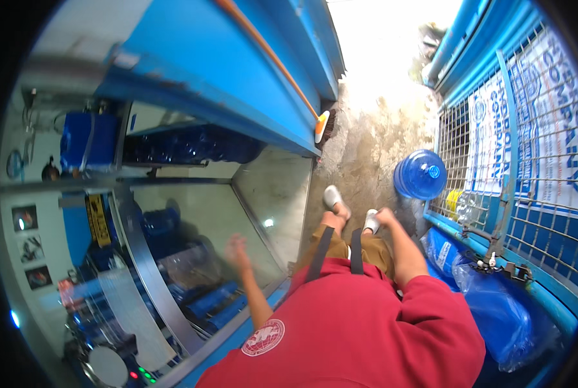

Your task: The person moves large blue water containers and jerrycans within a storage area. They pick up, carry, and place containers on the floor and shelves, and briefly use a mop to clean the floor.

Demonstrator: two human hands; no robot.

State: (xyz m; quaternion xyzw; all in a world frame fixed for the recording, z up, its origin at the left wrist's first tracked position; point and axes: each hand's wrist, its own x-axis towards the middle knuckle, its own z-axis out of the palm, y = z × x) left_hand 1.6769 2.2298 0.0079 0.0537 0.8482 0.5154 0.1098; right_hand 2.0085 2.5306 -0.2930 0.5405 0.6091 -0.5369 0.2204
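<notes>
My left hand (238,253) is raised out to the left, in front of the glass pane (237,220). It is blurred by motion, so its fingers cannot be made out, and no object shows in it. My right hand (384,217) hangs ahead of my right thigh, above a white shoe (371,222). Its fingers look curled in, and I see nothing in them. The nearest object to it is a blue round water jug (421,174), which stands on the floor to the right, apart from the hand.
A wire-mesh gate (453,142) with printed sheets runs along the right. Blue plastic-wrapped jugs (495,317) sit beside its lower bar. A broom (322,127) with an orange handle leans on the blue wall at the left. Concrete floor (373,123) stretches ahead to bright daylight.
</notes>
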